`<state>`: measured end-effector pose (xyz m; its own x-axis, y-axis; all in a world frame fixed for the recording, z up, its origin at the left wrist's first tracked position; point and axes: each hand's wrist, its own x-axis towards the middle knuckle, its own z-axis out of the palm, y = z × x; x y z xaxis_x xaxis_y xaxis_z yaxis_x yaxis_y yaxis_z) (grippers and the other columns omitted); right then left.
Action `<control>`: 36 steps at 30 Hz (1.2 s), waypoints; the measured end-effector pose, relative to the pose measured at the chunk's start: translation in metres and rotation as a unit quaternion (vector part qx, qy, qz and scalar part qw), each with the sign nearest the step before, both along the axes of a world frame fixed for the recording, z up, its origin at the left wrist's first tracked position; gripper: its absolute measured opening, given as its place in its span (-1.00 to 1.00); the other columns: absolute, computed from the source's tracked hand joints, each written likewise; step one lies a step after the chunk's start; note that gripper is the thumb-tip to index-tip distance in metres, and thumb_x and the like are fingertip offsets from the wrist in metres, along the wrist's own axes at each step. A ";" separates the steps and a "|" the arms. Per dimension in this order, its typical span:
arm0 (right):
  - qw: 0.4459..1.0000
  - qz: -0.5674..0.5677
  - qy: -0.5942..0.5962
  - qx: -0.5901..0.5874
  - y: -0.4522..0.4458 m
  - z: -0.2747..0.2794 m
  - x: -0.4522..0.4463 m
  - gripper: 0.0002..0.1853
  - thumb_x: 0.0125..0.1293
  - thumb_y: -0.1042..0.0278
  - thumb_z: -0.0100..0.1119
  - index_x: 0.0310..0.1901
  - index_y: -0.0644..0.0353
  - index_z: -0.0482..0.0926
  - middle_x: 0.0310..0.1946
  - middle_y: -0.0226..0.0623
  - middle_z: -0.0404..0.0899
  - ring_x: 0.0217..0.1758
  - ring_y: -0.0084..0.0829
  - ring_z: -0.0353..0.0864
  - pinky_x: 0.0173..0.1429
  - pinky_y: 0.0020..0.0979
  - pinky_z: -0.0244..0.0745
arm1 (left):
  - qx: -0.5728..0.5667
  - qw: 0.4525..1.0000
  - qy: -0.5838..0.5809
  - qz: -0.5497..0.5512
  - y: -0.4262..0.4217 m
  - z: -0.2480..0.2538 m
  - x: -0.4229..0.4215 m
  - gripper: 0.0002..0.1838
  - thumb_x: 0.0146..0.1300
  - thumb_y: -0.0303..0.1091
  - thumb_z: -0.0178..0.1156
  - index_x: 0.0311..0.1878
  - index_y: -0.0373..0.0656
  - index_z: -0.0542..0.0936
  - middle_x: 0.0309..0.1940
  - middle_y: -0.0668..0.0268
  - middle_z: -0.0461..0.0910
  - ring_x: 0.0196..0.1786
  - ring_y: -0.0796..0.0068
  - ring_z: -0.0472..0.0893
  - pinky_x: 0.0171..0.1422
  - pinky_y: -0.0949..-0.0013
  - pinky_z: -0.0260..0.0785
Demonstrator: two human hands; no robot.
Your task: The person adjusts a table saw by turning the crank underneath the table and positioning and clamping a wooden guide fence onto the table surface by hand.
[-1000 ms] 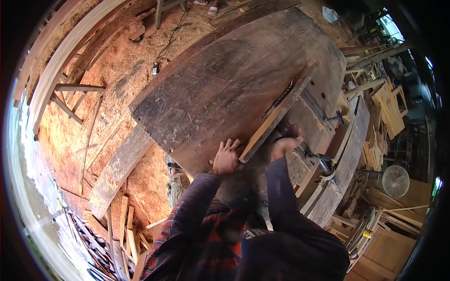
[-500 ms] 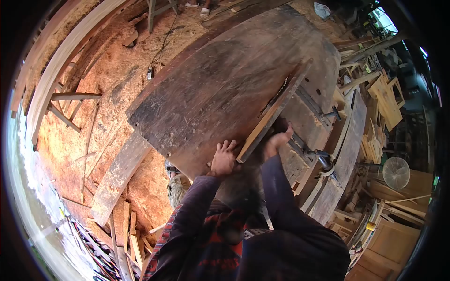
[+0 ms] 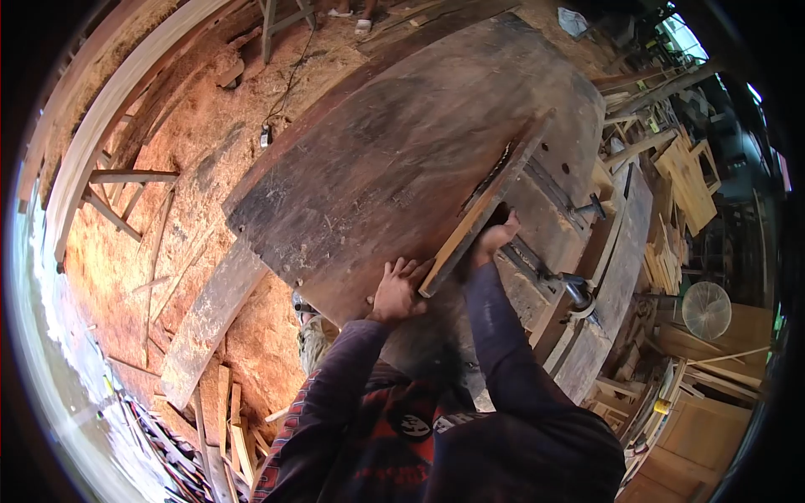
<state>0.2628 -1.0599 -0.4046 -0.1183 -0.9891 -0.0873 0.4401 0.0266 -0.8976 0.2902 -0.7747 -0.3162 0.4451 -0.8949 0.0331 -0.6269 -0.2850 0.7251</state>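
Note:
A narrow wooden board point(image 3: 474, 226) stands on edge across a wide, dark wooden workbench top point(image 3: 360, 168). My left hand point(image 3: 397, 292) rests on the top at the board's near end, its fingers spread. On the other side of the board, my right hand point(image 3: 495, 239) is against its face, with the palm partly turned up and the fingers apart. A dark metal clamp point(image 3: 524, 257) lies just right of my right hand, and a second clamp point(image 3: 558, 193) is farther up.
A long plank point(image 3: 210, 323) juts from the bench's left side over a floor covered in shavings point(image 3: 197, 243). Curved timbers point(image 3: 92, 126) stand at the left. Scrap wood point(image 3: 683, 184) and a round fan point(image 3: 707, 308) are at the right. A person's feet point(image 3: 363, 25) show at the top.
My right hand has moved left, away from the clamp and closer to the board. My left hand remains by the board's near end. The view has shifted slightly.

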 end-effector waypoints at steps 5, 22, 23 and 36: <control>0.999 0.015 0.023 -0.023 0.018 0.050 -0.032 -0.70 0.38 0.37 -0.01 0.01 0.45 0.42 -0.12 0.01 0.63 -0.10 -0.15 0.69 0.09 -0.24 0.59 | -0.050 0.998 -0.034 0.032 0.001 -0.009 -0.001 -0.05 -0.29 -0.18 0.33 0.39 -0.03 0.42 -0.08 0.18 0.52 0.05 0.10 0.43 0.19 0.11 0.20; 0.349 0.382 0.757 -0.399 -0.099 0.166 -0.247 -0.72 0.45 0.08 0.04 -0.10 0.13 0.55 -0.32 -0.09 0.59 -0.31 -0.04 0.59 -0.22 -0.04 0.51 | -0.045 0.998 -0.028 0.046 0.000 0.002 -0.005 -0.27 0.00 -0.08 0.28 0.29 -0.14 0.48 0.01 0.04 0.51 0.14 0.02 0.41 0.25 0.07 0.20; 0.465 0.390 0.761 -0.232 -0.102 0.164 -0.240 -0.69 0.49 0.03 -0.03 -0.09 0.11 0.53 -0.46 -0.11 0.59 -0.47 -0.10 0.59 -0.37 -0.07 0.50 | -0.043 0.998 -0.031 0.044 0.000 0.001 -0.005 -0.31 0.03 -0.07 0.27 0.27 -0.16 0.50 0.02 0.04 0.52 0.15 0.02 0.42 0.26 0.07 0.20; 0.351 0.347 0.764 -0.415 -0.059 0.231 -0.231 -0.49 0.38 0.13 0.17 0.22 0.29 0.37 0.30 0.20 0.25 0.17 0.11 0.46 0.16 -0.03 0.49 | -0.025 0.998 -0.044 0.026 -0.001 -0.006 -0.002 -0.26 0.03 -0.07 0.28 0.33 -0.12 0.46 0.06 0.06 0.50 0.15 0.08 0.42 0.25 0.09 0.20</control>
<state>0.0318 -1.1194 -0.1741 0.8949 -0.4363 -0.0940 -0.4271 -0.8983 0.1033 0.2881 -0.7761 -0.3221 0.4839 -0.8670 0.1189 -0.6742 -0.2827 0.6823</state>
